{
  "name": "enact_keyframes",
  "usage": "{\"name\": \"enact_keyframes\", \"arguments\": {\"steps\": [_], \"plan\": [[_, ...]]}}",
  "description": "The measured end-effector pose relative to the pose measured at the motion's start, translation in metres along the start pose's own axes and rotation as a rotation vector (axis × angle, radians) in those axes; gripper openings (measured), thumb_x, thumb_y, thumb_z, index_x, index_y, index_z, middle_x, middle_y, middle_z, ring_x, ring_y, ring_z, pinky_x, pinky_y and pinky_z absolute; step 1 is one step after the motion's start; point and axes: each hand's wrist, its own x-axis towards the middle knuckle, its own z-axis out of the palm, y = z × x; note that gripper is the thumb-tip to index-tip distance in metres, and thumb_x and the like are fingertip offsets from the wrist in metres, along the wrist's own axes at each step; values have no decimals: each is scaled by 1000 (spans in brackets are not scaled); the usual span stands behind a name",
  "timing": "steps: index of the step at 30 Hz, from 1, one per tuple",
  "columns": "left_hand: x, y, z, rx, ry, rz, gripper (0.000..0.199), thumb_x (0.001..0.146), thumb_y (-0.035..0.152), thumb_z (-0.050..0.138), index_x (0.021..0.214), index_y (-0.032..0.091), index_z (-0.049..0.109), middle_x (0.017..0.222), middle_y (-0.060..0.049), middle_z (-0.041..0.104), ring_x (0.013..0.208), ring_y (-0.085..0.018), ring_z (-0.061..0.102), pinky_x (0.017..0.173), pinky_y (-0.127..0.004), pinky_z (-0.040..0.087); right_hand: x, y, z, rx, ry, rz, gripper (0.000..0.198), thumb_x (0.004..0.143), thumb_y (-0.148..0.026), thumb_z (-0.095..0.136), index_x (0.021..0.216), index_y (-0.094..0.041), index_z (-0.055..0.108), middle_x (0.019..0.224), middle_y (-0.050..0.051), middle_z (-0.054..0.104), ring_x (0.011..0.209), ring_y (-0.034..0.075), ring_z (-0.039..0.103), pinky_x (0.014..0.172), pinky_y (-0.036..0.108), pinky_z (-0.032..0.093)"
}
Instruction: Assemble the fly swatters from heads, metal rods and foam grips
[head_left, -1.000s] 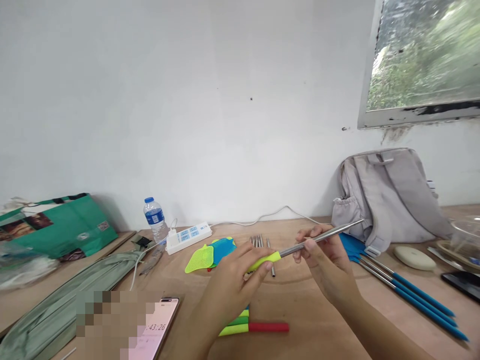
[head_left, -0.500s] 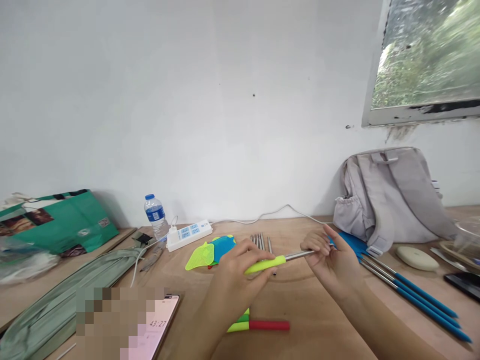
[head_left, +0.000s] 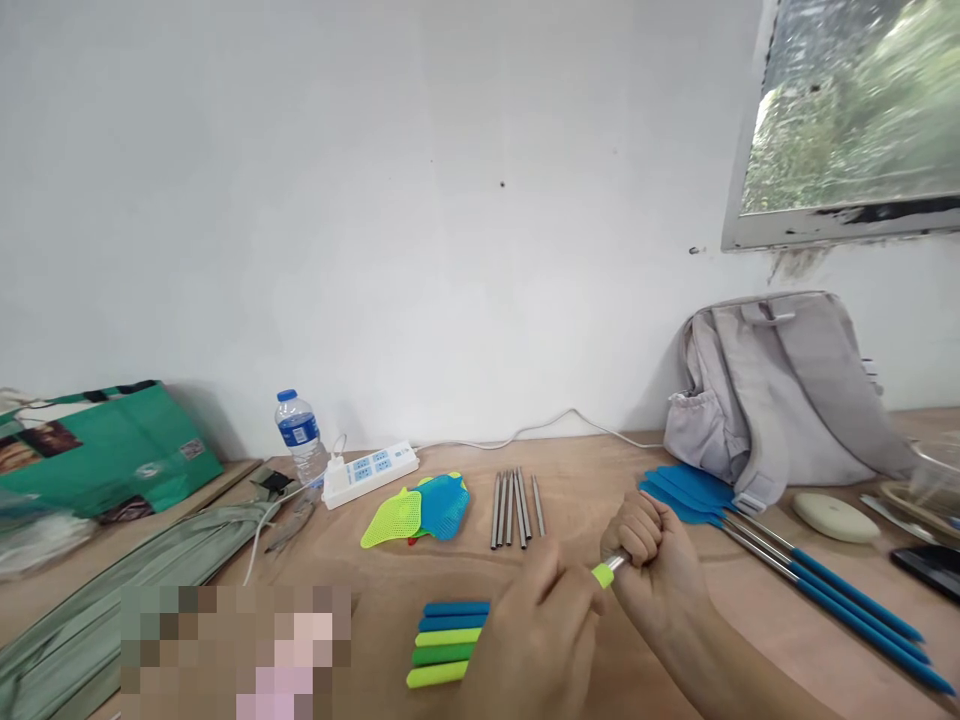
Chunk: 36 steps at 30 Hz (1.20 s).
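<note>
My left hand (head_left: 541, 630) grips the lime-green handle (head_left: 602, 574) of a telescopic metal rod, only its tip showing past my fingers. My right hand (head_left: 651, 560) is fisted around the short steel part of the rod (head_left: 616, 562), right against the handle. Both hands hover low over the wooden table (head_left: 577, 510). Just left of my left hand lies a row of loose grips (head_left: 448, 643), blue and green. Several bare steel rods (head_left: 514, 506) lie side by side beyond my hands. Mesh swatter heads, yellow (head_left: 390, 517) and blue (head_left: 446, 503), lie to their left.
Finished blue swatters (head_left: 787, 565) lie at right beside a grey backpack (head_left: 780, 395), a pale oval case (head_left: 835, 515) and a dark phone (head_left: 928, 568). At left stand a water bottle (head_left: 298, 435), a power strip (head_left: 369, 471), a green bag (head_left: 112, 450) and grey-green cloth (head_left: 112, 590).
The extended steel rod has been pushed in: my right hand slid along it toward the handle until almost no steel shows. Both hands dropped lower and nearer, uncovering the rods and grips.
</note>
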Motion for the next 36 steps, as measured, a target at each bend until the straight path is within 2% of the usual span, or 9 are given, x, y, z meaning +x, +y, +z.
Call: {"name": "enact_keyframes", "arguments": {"steps": [5, 13, 16, 20, 23, 28, 30, 34, 36], "plan": [[-3, -5, 12, 36, 88, 0, 22, 76, 5, 46, 62, 20, 41, 64, 4, 44, 50, -6, 45, 49, -17, 36, 1, 4, 5, 93, -71, -23, 39, 79, -11, 40, 50, -21, 16, 42, -12, 8, 32, 2, 6, 28, 16, 2], [0, -4, 19, -4, 147, 3, 28, 75, 6, 50, 59, 20, 32, 61, 5, 40, 47, -6, 40, 45, -17, 32, -1, 8, 6, 45, -92, -53, 38, 79, -13, 39, 50, -21, 15, 40, -12, 8, 32, 2, 5, 27, 16, 1], [0, -2, 19, -14, 159, -14, 29, 74, 6, 52, 59, 20, 31, 60, 5, 39, 46, -6, 39, 44, -17, 31, -3, 9, 10, -3, -29, -89, 38, 79, -14, 38, 50, -21, 14, 41, -12, 7, 32, 3, 3, 27, 17, 1], [3, -1, 18, -30, 171, -71, 33, 71, 8, 58, 56, 20, 31, 59, 6, 39, 49, -7, 40, 46, -17, 32, -7, 9, 19, -85, 140, -166, 37, 79, -19, 39, 52, -20, 15, 43, -12, 6, 33, 4, 3, 26, 16, 8], [8, -7, 16, -58, 117, -162, 30, 69, 12, 62, 57, 20, 36, 62, 4, 44, 54, -8, 44, 48, -18, 35, -6, 9, 21, -191, 232, -174, 32, 75, -20, 44, 53, -20, 20, 45, -11, 11, 34, 4, 11, 29, 13, 20], [16, -23, 8, -10, 71, -223, 9, 76, 20, 55, 70, 20, 48, 72, 1, 55, 66, -13, 52, 58, -23, 38, 3, 12, 14, -337, 293, -80, 17, 66, -19, 50, 59, -19, 35, 55, -6, 35, 48, 6, 40, 48, 18, 43], [18, -26, 4, 29, -39, -235, 3, 79, 23, 51, 80, 22, 53, 76, 1, 59, 70, -14, 54, 60, -24, 39, 7, 13, 8, -373, 306, -67, 15, 68, -17, 53, 62, -18, 40, 58, -6, 38, 52, 6, 43, 51, 19, 44], [20, -25, -7, 89, -314, -305, 13, 81, 31, 47, 88, 26, 58, 75, 3, 63, 65, -15, 56, 54, -25, 36, 15, 11, 0, -472, 285, -109, 19, 70, -18, 62, 64, -17, 43, 59, -6, 41, 53, 5, 44, 52, 17, 43], [22, -28, -15, 111, -378, -348, 19, 80, 37, 47, 90, 25, 59, 79, 1, 65, 68, -16, 57, 55, -25, 37, 19, 6, 1, -539, 248, -128, 24, 68, -18, 66, 63, -17, 43, 59, -7, 41, 51, 4, 43, 50, 15, 42]]}}
